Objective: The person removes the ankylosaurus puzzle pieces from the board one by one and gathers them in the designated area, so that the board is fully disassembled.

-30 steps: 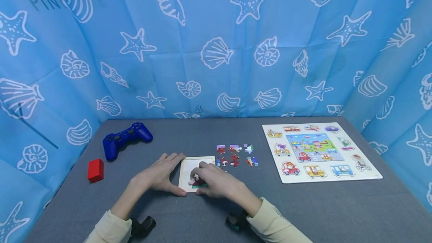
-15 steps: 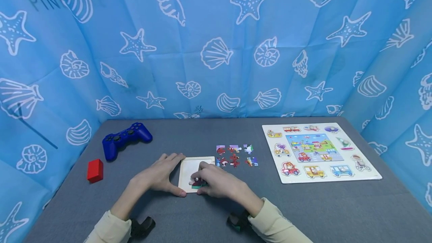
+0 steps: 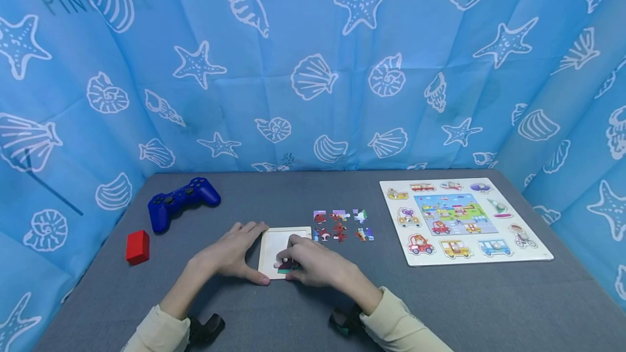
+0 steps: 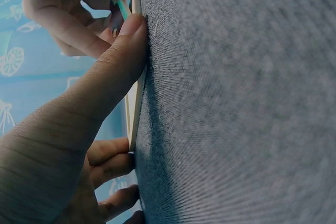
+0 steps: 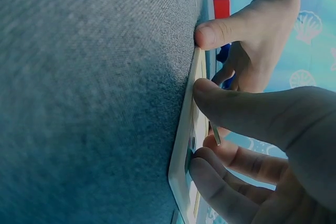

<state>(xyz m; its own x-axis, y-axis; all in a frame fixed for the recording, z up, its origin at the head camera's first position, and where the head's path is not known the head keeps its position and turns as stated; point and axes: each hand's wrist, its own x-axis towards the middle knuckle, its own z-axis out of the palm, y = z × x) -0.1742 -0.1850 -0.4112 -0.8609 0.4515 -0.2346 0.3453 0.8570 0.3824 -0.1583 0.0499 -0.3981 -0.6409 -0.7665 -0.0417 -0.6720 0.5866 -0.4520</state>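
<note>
A small square wooden puzzle tray [image 3: 270,240] with a white base lies flat before me. My left hand [image 3: 230,254] holds its left side, thumb at the near corner and fingers at the far one. Over the tray's near right part, my right hand [image 3: 318,262] pinches a small jigsaw piece [image 5: 216,132], seen tilted on edge in the right wrist view. A dark red and green jigsaw piece [image 3: 285,268] shows under these fingers in the head view; they hide part of it. Several loose jigsaw pieces [image 3: 339,231] lie in two rows just right of the tray.
At the far left lies a blue game controller [image 3: 183,201], with a red block [image 3: 138,247] nearer me. A large knobbed picture board [image 3: 398,243] with vehicles lies at the right. Behind the grey table [image 3: 274,194] hangs a blue shell-patterned curtain [image 3: 313,124].
My right fingers shift very slightly over the tray, showing a little more of the dark red and green piece. My left hand keeps its place on the tray.
</note>
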